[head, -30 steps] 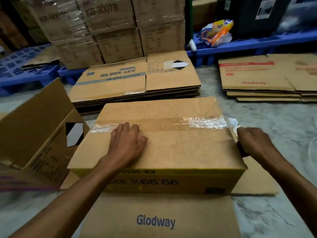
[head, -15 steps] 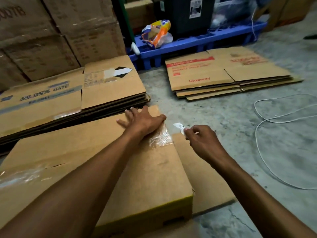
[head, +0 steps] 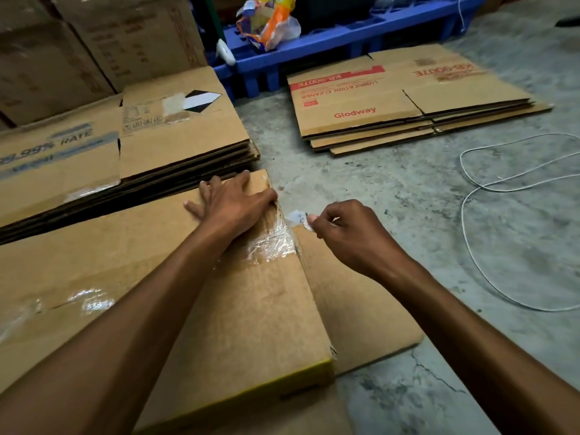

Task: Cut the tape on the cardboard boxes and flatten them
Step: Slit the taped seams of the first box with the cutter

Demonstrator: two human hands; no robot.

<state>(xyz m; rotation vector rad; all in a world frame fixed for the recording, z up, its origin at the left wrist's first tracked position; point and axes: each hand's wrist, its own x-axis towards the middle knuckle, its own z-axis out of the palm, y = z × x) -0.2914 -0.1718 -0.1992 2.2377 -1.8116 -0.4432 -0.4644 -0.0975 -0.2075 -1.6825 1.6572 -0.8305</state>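
A closed cardboard box [head: 257,315] lies in front of me, with clear tape [head: 273,243] running along its top seam and crinkled at the right end. My left hand [head: 230,202] lies flat with spread fingers on the box top at its far right corner, beside the tape. My right hand [head: 345,237] hovers just past the box's right edge, fingers curled, pinching a small white cutter [head: 298,218] whose tip sits at the tape's end.
Flattened boxes are stacked at the back left [head: 157,142] and back right [head: 392,102]. A flat cardboard sheet [head: 354,309] lies under the box. A white cord [head: 470,215] loops on the concrete floor at right. Blue pallets [head: 314,48] and stacked cartons [head: 119,42] stand behind.
My view swung right. My left hand slid from the middle of the box top to its right end. My right hand stays at the tape's right end with the cutter.
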